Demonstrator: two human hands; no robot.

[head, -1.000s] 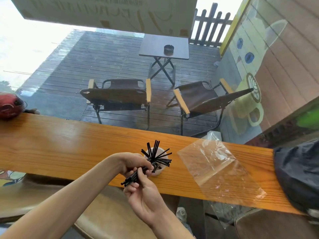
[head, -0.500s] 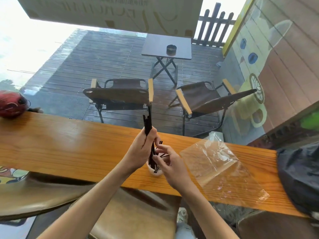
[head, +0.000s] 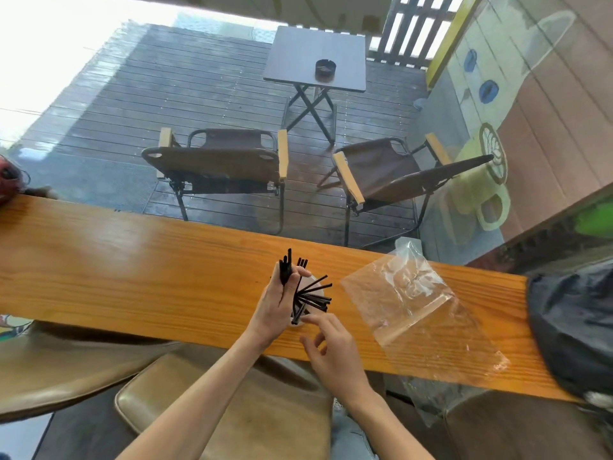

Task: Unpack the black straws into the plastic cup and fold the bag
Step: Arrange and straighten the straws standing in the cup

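Observation:
A small white plastic cup (head: 313,281) stands on the wooden counter (head: 132,270), mostly hidden behind my hands. Several black straws (head: 313,295) fan out of it to the right. My left hand (head: 277,302) grips an upright bundle of black straws (head: 286,267) just left of the cup. Close to the cup's near side my right hand (head: 331,346) hovers, fingers spread and relaxed, with nothing in it. The clear plastic bag (head: 414,310) lies flat and crinkled on the counter to the right.
A dark cloth bag (head: 574,327) sits at the counter's right end and a red object (head: 8,179) at the far left. Tan stool seats (head: 232,410) are below the counter. Beyond the glass are two folding chairs (head: 225,161) and a small table.
My left hand has lowered its bundle of straws beside the cup. My right hand has let go and drawn back toward me. More straws now fan out of the cup.

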